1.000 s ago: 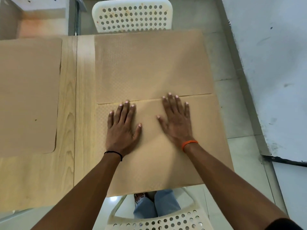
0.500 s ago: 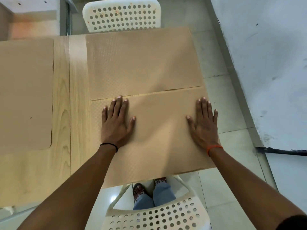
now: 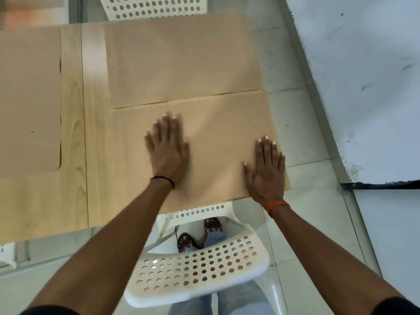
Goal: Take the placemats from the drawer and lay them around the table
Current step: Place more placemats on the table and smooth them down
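Observation:
Three tan placemats lie on the light wooden table (image 3: 75,196). The near placemat (image 3: 216,128) lies at the table's right end in front of me. My left hand (image 3: 168,148) rests flat on its middle, fingers spread and blurred. My right hand (image 3: 266,171) lies flat on its near right corner, close to the table's edge. The far placemat (image 3: 181,57) touches the near one along its far edge. A third placemat (image 3: 27,98) with rounded corners lies at the left, partly out of view.
A white perforated chair (image 3: 197,269) stands between me and the table, with my legs and feet seen through it. Another white chair (image 3: 154,6) stands at the table's far side. Tiled floor and a white wall (image 3: 363,87) run along the right.
My right hand slid from the mat's middle to its right edge, then back toward the near right corner. My left hand has moved rightward over the mat's middle. The view has shifted.

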